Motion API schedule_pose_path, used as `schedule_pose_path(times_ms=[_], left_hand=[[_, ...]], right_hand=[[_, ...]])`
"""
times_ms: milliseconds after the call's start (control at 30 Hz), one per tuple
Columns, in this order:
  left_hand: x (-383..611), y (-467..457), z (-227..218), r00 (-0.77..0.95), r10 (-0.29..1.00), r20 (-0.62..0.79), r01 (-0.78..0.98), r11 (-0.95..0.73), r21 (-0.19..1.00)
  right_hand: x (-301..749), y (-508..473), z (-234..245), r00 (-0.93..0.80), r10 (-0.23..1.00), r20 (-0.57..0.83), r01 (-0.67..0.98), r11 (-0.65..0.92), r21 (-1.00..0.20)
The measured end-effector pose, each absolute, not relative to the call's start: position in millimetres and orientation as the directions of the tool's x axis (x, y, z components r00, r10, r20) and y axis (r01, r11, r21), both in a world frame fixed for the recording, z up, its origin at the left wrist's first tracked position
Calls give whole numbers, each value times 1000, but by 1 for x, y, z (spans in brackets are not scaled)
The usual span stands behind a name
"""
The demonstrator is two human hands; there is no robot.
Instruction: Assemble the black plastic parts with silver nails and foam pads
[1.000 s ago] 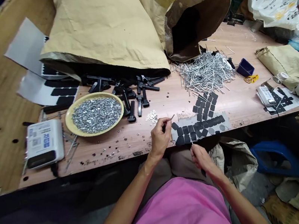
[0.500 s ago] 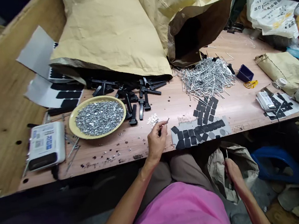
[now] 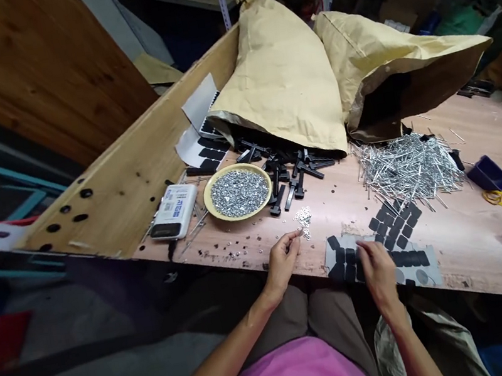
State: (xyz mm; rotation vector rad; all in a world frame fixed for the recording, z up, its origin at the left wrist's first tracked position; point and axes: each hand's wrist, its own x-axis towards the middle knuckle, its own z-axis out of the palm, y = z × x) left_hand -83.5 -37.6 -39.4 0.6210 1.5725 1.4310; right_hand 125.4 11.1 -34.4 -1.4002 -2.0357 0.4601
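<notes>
1. Two bare hands: the left hand [image 3: 285, 262] has thumb and fingertips pinched together beside one small scatter of washers [image 3: 302, 218]; the right hand [image 3: 378, 266] has thumb and forefinger together over one grey card [image 3: 432, 273] at the near edge, though anything held between either pair is too small to tell
2. Rows of black pads [image 3: 419, 258] lie on the card, with more just beyond it
3. One yellow bowl [image 3: 236, 217] of silvery pieces at left, one heap of metal rods [image 3: 410, 168] and one purple box [image 3: 488, 174] at right, two paper sacks [image 3: 285, 74] at the far side
4. Two white devices, the left one [image 3: 176, 206] with unreadable blue print
5. Wood-grain table [image 3: 469, 242], speckled dark; a wooden board [image 3: 135, 181] borders its left, dim shelving beyond
</notes>
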Motion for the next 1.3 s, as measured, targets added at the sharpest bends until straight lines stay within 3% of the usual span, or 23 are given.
schedule_pose_path(times_ms=[100, 267, 367, 467, 567, 667, 767, 867, 1067, 1200, 1300], left_hand=[[-86, -38, -37, -448, 813, -372, -305, 252, 919], [-92, -37, -30, -348, 815, -463, -447, 290, 846], [-95, -34, -27, -343, 815, -467, -475, 278, 835], [-97, -32, -26, -314, 822, -475, -491, 287, 822], [-96, -31, -25, -282, 831, -479, -522, 286, 803], [-92, -30, -23, -242, 843, -480, -542, 292, 788], [-87, -28, -21, -210, 862, -462, -532, 296, 793], [-82, -28, -19, -178, 879, -443, -510, 303, 805], [-78, -30, -14, -151, 897, -415, -476, 302, 826], [-77, -31, -10, -132, 893, -431, -489, 320, 812], [-76, -33, -8, -79, 887, -454, -504, 358, 786]], right_hand=[[64, 44, -46, -408, 870, 278, 654, 491, -576], [22, 70, -58, -500, 860, 106, 794, 504, -339], [16, 76, -55, -538, 841, 59, 800, 531, -278], [17, 80, -52, -555, 827, 82, 763, 547, -345], [20, 79, -49, -476, 869, 134, 690, 463, -556], [24, 68, -44, -322, 940, 110, 482, 263, -836], [26, 51, -35, -238, 971, 17, 224, 72, -972], [28, 37, -28, -190, 981, -24, 115, -2, -993], [32, 28, -25, -148, 989, 21, 96, 35, -995], [36, 22, -23, -132, 981, 145, 172, 166, -971], [42, 18, -22, -201, 920, 338, 327, 388, -862]])
